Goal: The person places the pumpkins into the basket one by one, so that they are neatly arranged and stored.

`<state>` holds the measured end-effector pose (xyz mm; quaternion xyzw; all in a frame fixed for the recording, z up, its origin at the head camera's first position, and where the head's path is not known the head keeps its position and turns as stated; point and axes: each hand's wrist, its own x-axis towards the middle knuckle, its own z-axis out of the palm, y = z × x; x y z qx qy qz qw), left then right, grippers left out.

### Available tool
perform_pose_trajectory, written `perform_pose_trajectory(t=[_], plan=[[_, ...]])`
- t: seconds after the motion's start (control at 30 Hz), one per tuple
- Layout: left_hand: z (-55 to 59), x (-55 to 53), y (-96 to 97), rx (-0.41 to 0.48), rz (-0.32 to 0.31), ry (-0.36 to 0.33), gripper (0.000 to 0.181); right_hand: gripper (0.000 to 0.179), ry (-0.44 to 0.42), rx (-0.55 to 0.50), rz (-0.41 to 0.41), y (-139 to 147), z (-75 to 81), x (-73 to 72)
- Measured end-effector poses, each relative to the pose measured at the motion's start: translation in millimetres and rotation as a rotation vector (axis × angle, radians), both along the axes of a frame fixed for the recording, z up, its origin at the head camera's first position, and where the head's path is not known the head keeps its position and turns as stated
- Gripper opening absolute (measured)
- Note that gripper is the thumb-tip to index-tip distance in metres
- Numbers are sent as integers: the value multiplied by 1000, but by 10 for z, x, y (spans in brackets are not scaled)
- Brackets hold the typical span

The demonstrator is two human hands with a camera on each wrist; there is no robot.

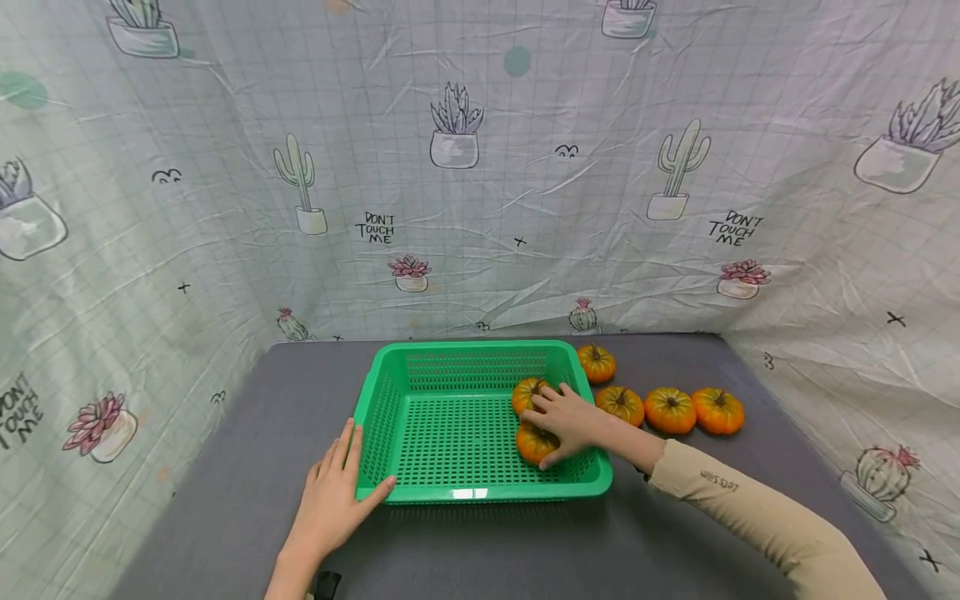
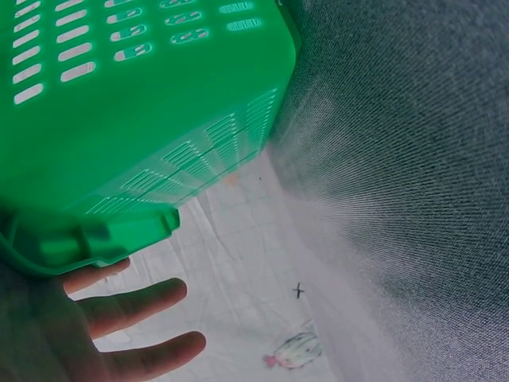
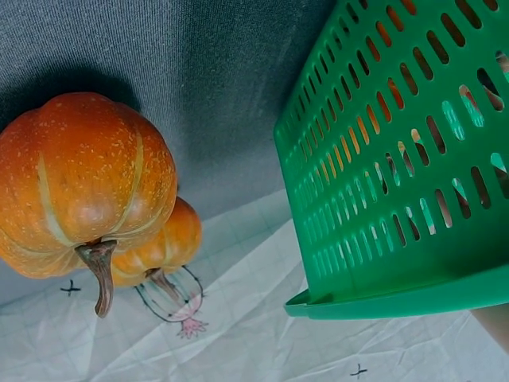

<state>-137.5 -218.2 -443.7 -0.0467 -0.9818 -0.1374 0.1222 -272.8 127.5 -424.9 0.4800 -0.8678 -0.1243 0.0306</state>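
Observation:
A green plastic basket [image 1: 480, 492] with slotted walls rests on the table, and two small orange pumpkins are inside at its right end. My right hand [image 1: 573, 423] reaches over the right rim and grips the nearer pumpkin [image 1: 532, 444], thumb on its near side and fingers across its far side. Those fingers also overlap the farther pumpkin [image 1: 527, 392]. At the basket's left front corner, my left hand [image 1: 330, 492] lies along the rim, fingers straight and spread, thumb over the edge. In the left wrist view its fingers [image 2: 135, 306] extend beside the basket's rim.
Several more pumpkins stand right of the basket: one by the back corner [image 1: 596, 364], one near my right forearm [image 1: 619, 403], and a pair [image 1: 670, 410] farther right. A grey cloth covers the table [image 1: 247, 467]. A printed curtain [image 1: 480, 275] hangs behind and along both sides.

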Motion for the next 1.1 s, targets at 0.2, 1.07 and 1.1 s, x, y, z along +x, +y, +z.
perform_pose_trajectory(t=[0.2, 1.07, 1.1], plan=[[3, -2, -7, 2, -3, 9, 89, 77, 10, -5, 12, 1, 6, 14], [9, 8, 8, 7, 5, 13, 87, 63, 42, -25, -5, 52, 76, 111], [12, 9, 10, 11, 6, 8, 87, 62, 42, -31, -5, 52, 80, 114]])
